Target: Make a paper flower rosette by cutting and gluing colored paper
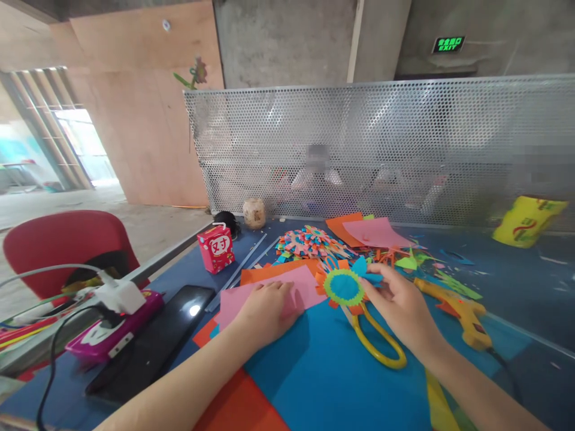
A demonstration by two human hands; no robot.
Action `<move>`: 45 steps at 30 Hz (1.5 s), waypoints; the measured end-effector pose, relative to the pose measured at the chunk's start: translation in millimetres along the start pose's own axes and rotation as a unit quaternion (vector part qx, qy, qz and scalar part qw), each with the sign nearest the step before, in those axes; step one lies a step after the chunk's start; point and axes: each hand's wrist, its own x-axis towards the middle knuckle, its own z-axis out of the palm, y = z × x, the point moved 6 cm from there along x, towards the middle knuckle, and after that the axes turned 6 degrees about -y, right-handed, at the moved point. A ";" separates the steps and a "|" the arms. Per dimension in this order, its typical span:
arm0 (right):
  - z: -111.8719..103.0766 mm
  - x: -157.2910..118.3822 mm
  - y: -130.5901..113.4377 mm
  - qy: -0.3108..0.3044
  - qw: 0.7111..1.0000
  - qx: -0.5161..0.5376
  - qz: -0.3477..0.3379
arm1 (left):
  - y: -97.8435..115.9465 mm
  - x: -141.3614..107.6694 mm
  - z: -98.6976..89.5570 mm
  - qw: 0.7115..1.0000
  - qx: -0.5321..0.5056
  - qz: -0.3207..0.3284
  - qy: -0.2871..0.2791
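Observation:
A felt flower [345, 287], with a blue center, a lime-green ring and blue and orange petals, is pinched at its edge by my right hand [395, 302]. My left hand [269, 308] lies over a pink felt sheet [309, 284], its fingers resting on it and nothing seen in them. Below the flower are yellow-handled scissors [381, 353], their blades mostly hidden. They lie on a large blue felt sheet [341, 377]. An orange felt sheet [256, 275] shows from under the pink one.
A pile of finished-looking felt flowers [309, 242] sits behind my hands. To the right lies a yellow glue gun [462, 314]. At left are a phone [157, 335], a purple power strip [117, 329] and a red drink carton [216, 248]. A perforated metal screen [381, 126] borders the table.

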 end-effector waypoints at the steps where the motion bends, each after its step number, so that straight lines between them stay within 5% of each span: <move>1: 0.1 -0.8 -3.0 0.003 1.000 -0.018 -0.016 | 3.1 -0.3 -0.8 1.000 0.002 0.012 -0.001; 5: 0.3 -1.7 -3.5 0.016 0.998 -0.052 -0.024 | 13.2 -2.3 0.3 0.998 0.012 0.063 0.000; 11: -11.4 0.8 1.7 0.059 0.997 -0.042 -0.016 | 44.0 -19.0 4.4 0.961 0.014 0.274 0.031; 15: -15.9 1.8 3.8 0.080 0.997 -0.019 -0.010 | 59.4 -28.5 2.7 0.937 0.001 0.350 0.010; 17: -16.6 2.6 3.8 0.087 0.996 -0.014 -0.009 | 54.4 -24.0 -0.3 0.953 -0.011 0.302 -0.007; 21: -16.5 3.7 0.1 0.090 0.996 -0.003 -0.014 | 14.8 -7.5 -6.2 0.998 -0.028 0.059 -0.005; 26: -16.2 3.8 -4.4 0.085 0.996 0.014 -0.012 | -16.0 0.3 0.3 0.994 -0.050 -0.086 -0.038; 31: -13.9 4.2 -0.6 0.082 0.996 0.028 -0.009 | -21.6 1.3 3.1 0.987 -0.104 -0.120 -0.026; 45: -3.4 7.1 8.8 0.040 0.999 0.017 -0.016 | -13.4 3.4 1.9 0.983 -0.174 -0.044 -0.040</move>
